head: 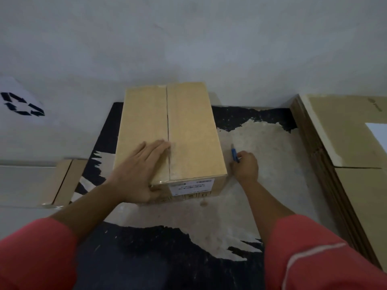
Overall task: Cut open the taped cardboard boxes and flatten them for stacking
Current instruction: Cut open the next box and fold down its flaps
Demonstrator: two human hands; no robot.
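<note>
A closed brown cardboard box (188,130) stands on the worn black work surface (261,147), its top seam covered with clear tape and a white label on its near side. My left hand (140,170) lies flat on the box top near the front left corner, fingers straight, thumb down over the near side. My right hand (246,166) rests on the surface just right of the box and grips a blue cutter (234,154), whose tip points away from me. The blade is too small to make out.
A stack of flattened cardboard boxes (345,155) lies along the right. A white box with a black recycling symbol (21,105) stands at the far left, and another taped box (62,181) lies at the left near edge. A grey wall rises behind.
</note>
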